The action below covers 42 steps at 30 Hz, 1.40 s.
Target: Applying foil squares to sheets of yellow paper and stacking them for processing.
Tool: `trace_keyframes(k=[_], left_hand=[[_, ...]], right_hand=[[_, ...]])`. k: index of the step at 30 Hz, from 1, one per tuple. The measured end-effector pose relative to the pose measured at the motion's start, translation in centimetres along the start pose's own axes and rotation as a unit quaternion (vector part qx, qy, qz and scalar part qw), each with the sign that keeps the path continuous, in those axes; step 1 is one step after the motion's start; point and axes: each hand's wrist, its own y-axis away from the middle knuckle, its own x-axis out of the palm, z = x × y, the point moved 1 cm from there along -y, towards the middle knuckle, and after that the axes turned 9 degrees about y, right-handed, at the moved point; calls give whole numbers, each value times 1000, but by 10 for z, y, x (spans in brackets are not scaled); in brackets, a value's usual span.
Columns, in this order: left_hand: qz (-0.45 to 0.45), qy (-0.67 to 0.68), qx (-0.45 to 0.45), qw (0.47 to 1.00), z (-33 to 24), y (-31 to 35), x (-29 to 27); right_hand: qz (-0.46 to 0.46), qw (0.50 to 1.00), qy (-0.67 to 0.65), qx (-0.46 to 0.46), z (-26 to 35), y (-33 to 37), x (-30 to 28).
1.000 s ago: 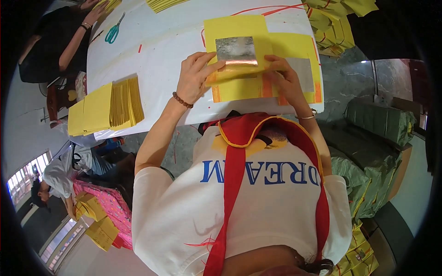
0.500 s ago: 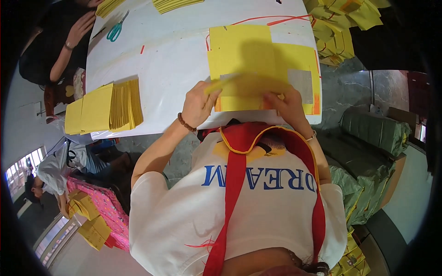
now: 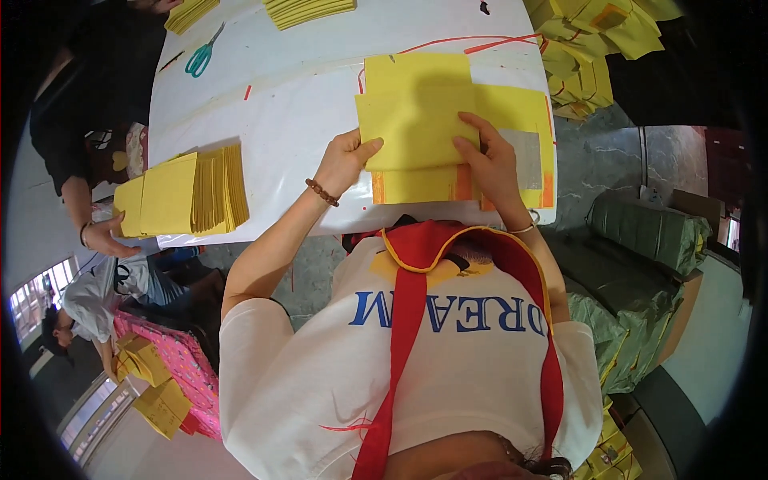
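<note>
A flat yellow paper sheet [image 3: 416, 132] faces me, spread between my two hands above other yellow paper. At its left edge my left hand [image 3: 348, 164] pinches it, thumb on top. My right hand [image 3: 490, 160] grips the right edge, with the thumb and forefinger on its face; some fingers are hidden. Underneath lie more yellow sheets [image 3: 512, 100], some with orange marks and a grey patch. A shadow falls across the sheet.
A fanned yellow paper stack [image 3: 172, 192] stands at the table's left edge, with a co-worker's hand [image 3: 110, 238] at it. Teal scissors [image 3: 200, 60] and red strips [image 3: 496, 44] lie on the white table [image 3: 296, 96]. Wrapped green bundles [image 3: 648, 228] sit at right.
The sheet, seen almost edge-on and blurred before, now lies flat toward me. My right hand has shifted up along it. The co-worker's hand has moved from near the scissors to the left stack.
</note>
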Motion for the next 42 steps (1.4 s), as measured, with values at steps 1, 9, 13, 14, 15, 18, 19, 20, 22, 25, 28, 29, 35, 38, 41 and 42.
trace_keyframes(k=[1,9,13,14,15,18,19,20,22,25,28,29,35,38,41,42], left_hand=[[0,-8,-6,1000,-1,-1,0],[-9,45,45,998,11,-7,-2],[-34,45,48,997,1,0,5],[-33,44,50,997,-2,1,6],[-77,-46,43,995,-4,3,7],[-184,-278,209,919,-15,7,13],[-238,-401,368,804,-21,9,18],[-174,-388,416,804,-28,8,22],[-138,-448,424,775,-37,6,42],[-71,-510,406,755,-31,-9,61],[-11,-547,377,748,-12,-23,59],[-6,-546,378,747,-9,-25,59],[-7,-574,370,731,0,-29,56],[-11,-544,381,748,0,-29,56],[20,-420,450,788,3,-29,42],[17,-423,450,787,-1,-26,42]], right_hand=[[-4,1000,-18,9,-2,-2,2],[-18,999,13,26,-1,-3,4],[-46,998,31,6,1,-3,6],[-48,998,30,5,2,-3,6],[-46,998,31,13,3,-3,6],[-43,998,49,23,2,-5,4],[-40,997,67,26,1,-5,5],[-43,997,66,27,0,-6,5],[-43,997,66,14,0,-7,5],[-98,994,40,-29,-11,-8,11],[-40,998,54,22,-2,-4,5],[-43,997,54,25,3,-2,2],[-168,875,400,-214,21,29,9],[-13,889,406,-211,7,38,19],[-2,888,408,-214,0,39,22],[-16,892,396,-218,-1,39,22]])
